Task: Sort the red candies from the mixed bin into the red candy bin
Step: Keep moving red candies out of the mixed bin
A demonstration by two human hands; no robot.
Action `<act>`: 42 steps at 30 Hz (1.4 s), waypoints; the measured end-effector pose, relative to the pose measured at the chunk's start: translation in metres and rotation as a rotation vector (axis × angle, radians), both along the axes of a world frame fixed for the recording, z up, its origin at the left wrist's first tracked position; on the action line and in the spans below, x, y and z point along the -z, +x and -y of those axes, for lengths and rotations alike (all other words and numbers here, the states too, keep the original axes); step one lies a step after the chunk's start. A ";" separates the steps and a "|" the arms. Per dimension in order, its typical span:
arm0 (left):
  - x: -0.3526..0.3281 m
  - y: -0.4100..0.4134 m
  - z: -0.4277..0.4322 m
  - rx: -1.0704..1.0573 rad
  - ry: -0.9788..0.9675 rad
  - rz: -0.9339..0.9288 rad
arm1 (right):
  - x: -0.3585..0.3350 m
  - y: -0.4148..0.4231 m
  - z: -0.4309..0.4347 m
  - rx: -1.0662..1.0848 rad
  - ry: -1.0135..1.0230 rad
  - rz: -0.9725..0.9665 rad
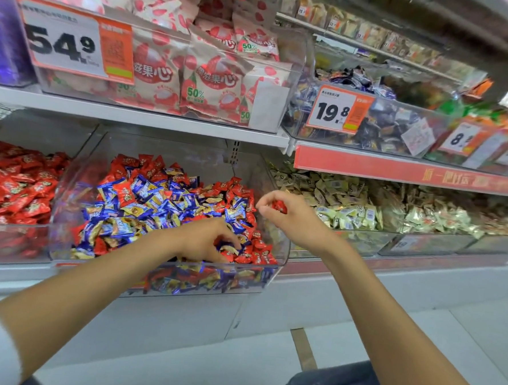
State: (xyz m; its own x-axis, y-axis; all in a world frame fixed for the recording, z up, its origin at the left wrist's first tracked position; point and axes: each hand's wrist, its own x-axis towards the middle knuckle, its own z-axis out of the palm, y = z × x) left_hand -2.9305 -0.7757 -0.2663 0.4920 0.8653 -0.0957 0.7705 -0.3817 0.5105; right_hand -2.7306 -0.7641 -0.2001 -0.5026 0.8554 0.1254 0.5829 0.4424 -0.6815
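Red candy [278, 206] pinched in curled fingertips of right hand [289, 221], raised over right edge of mixed bin [172, 148]. Left hand [208, 240] down in mixed bin's front right, fingers bent into the red and blue candies; blurred, can't tell if pinching one. Red candy bin [5, 245] just left of mixed bin, full. Beige candy bin [362, 243] just right of it.

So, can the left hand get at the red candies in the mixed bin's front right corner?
Probably yes: the left hand is inside the open-topped mixed bin, right beside those red candies; the right hand, holding a red candy, is clear above.
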 end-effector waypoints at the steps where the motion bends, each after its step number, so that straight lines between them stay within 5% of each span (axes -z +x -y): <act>1: 0.002 -0.002 -0.002 -0.030 0.004 0.029 | 0.002 0.000 0.000 -0.010 -0.002 0.001; 5: -0.002 -0.012 -0.004 -0.175 0.026 0.257 | 0.011 -0.004 -0.003 -0.062 0.006 0.059; 11: -0.009 -0.022 0.007 -0.274 0.053 0.389 | 0.035 -0.025 -0.006 -0.166 -0.047 0.586; 14: -0.013 -0.027 0.013 -0.301 0.067 0.410 | 0.042 -0.033 -0.011 -0.157 -0.074 0.687; 23: -0.029 -0.059 0.036 -0.397 0.152 0.393 | 0.018 -0.033 -0.013 -0.091 -0.353 0.096; 31: -0.051 -0.145 0.077 -0.594 0.428 0.440 | -0.006 -0.127 0.026 -0.233 -0.150 -0.091; 37: -0.047 -0.278 0.110 -0.952 0.613 0.323 | -0.009 -0.273 0.043 -0.413 0.087 -0.098; 42: -0.024 -0.343 0.124 -1.045 0.433 0.299 | 0.014 -0.371 0.034 -0.460 0.209 0.199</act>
State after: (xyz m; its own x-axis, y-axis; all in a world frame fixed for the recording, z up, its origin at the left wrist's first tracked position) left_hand -3.2731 -0.8997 -0.2427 -0.5256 0.7941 0.3053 0.6834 0.1803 0.7075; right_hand -3.1011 -0.7977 -0.2142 -0.8505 0.5086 0.1341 0.4059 0.7967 -0.4478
